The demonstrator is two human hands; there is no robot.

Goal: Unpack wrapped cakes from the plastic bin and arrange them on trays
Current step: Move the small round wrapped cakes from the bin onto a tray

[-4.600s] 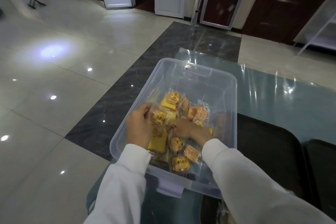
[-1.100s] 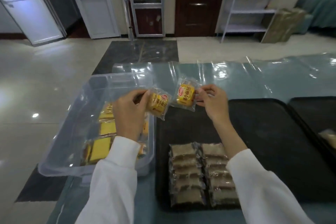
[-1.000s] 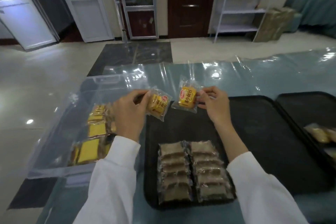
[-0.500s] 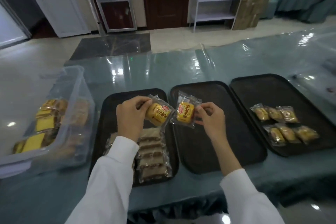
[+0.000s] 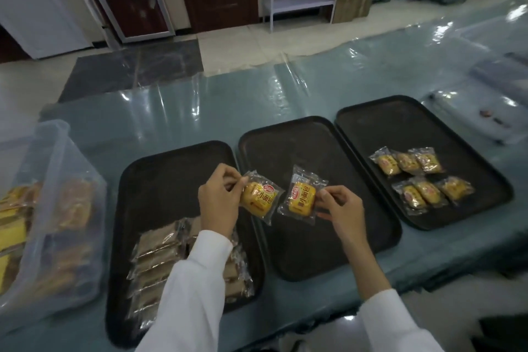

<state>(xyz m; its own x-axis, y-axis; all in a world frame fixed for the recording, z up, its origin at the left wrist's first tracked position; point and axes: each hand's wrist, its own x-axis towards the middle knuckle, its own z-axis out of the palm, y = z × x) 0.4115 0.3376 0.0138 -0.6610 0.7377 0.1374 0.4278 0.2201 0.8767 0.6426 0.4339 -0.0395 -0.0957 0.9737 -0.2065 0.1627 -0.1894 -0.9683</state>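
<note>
While your left hand (image 5: pixel 218 197) pinches one yellow wrapped cake (image 5: pixel 259 196) by the edge of its wrapper, your right hand (image 5: pixel 340 206) pinches a second yellow wrapped cake (image 5: pixel 302 198) the same way, and both packets hang in the air just apart from each other. Take the middle tray (image 5: pixel 314 251) as your landmark: the right-hand packet hovers over its near-left part, and the left-hand packet hangs over its left rim, where it meets the left tray (image 5: pixel 160 177). That left tray carries two columns of brown wrapped cakes (image 5: pixel 155 260) at its near end, partly hidden by your white sleeve (image 5: pixel 188 294). To the right of the middle tray, the right tray (image 5: pixel 405 123) holds six yellow cakes (image 5: pixel 420 177) in two rows. Far left of the middle tray, past the left tray, the clear plastic bin (image 5: pixel 51 208) stands on the blue-green worktop (image 5: pixel 200 111) with more cakes inside.
</note>
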